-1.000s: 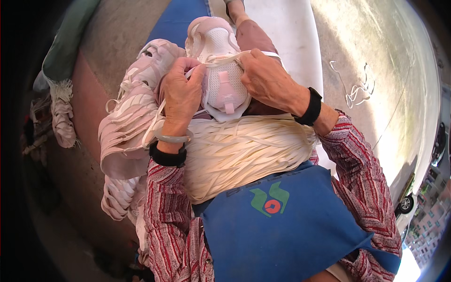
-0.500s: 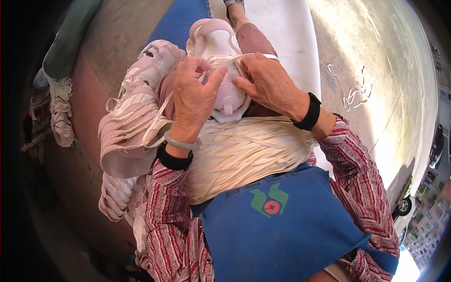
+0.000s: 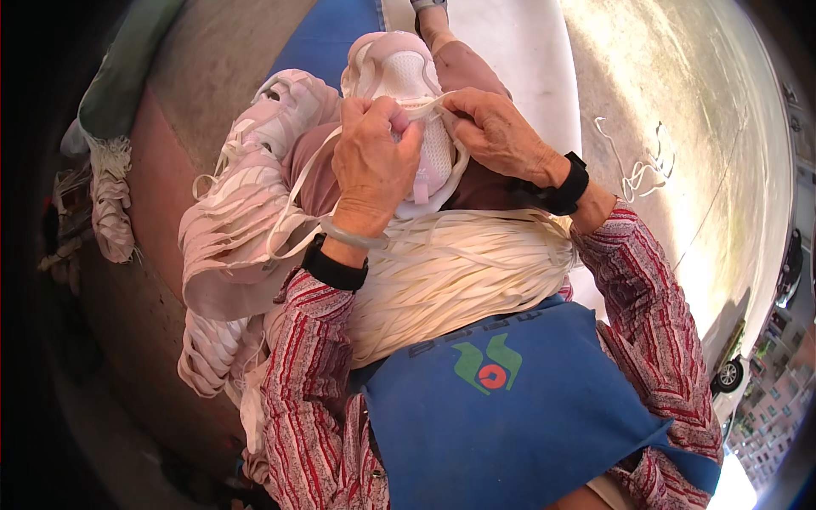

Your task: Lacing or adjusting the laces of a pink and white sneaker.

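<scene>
A pale pink and white sneaker upper rests on my lap, its toe pointing away from me. A flat white shoelace runs across its eyelet area between my two hands. My left hand, closed in a pinch, grips the lace on the left of the upper. From beside that hand, a slack length of lace loops down toward the wrist. My right hand pinches the lace on the upper's right side. Fingertips hide part of the eyelets.
A thick bundle of white shoelaces lies across my lap, above a blue apron. Several stacked pink-white uppers lean at the left. Stray laces lie on the floor at right. More uppers sit far left.
My left hand has moved right and its spread thumb and fingers have closed on the lace. The right hand has shifted slightly right, and a lace loop on the left is now longer.
</scene>
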Available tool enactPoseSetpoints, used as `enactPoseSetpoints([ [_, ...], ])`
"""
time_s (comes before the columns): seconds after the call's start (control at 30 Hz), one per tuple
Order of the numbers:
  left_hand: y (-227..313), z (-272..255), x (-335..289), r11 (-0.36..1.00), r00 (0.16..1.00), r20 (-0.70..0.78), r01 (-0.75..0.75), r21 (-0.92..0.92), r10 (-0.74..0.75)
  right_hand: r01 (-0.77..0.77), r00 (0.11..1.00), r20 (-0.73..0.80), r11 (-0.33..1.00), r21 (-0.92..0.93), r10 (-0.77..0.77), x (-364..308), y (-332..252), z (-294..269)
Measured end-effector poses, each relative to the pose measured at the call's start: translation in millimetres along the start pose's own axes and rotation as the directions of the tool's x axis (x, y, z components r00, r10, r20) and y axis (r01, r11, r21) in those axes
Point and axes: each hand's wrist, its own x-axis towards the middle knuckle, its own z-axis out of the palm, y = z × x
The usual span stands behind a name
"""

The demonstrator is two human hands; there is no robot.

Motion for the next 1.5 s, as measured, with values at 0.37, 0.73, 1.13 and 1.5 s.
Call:
enactPoseSetpoints([
  [0.37,-1.0,-4.6,2.2,0.999,0.999,0.048,0.003,0.04,-0.005,-0.137,0.984,0.143,0.966,0.218,0.107,4.0,15.4,-2.7],
  [0.73,3.2,-8.5,-6.0,0.989,0.989,0.009,-0.146,-0.031,0.147,-0.035,0.999,-0.043,0.998,-0.049,0.033,-11.3,-34.8,8.0],
  [1.13,-28.4,-29.1,-9.2,0.873,0.976,0.146,0.209,-0.441,-0.16,0.105,0.994,0.044,0.8,-0.591,-0.097,-4.0,-47.0,8.9],
  [1.5,-31.7,-34.8,-13.4,0.953,0.98,-0.163,-0.154,-0.262,0.113,0.352,0.927,0.067,0.918,0.185,-0.369,0.2,-89.4,20.1],
])
